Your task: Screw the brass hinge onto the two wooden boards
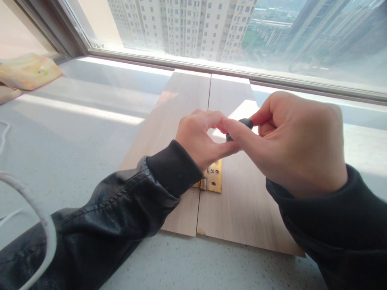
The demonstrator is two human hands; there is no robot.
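Observation:
A small black object (pixel 247 122) is held between both hands above two pale wooden boards; most of it is hidden, so I cannot tell its kind. My left hand (pixel 196 135) curls its thumb and fingers around one end. From the right, my right hand (pixel 305 141) pinches the same object, its thumb reaching across towards the left fingertips. Below the hands, a worn brass hinge (pixel 215 177) with screw holes lies across the seam between the left board (pixel 163 121) and the right board (pixel 238 209). My left hand and cuff cover part of the hinge.
The boards lie on a speckled white windowsill (pixel 75 161) against a window frame (pixel 151 62). A white cable (pixel 45 217) loops at the lower left, in front of my left sleeve. A yellowish packet (pixel 33 72) sits in the far left corner.

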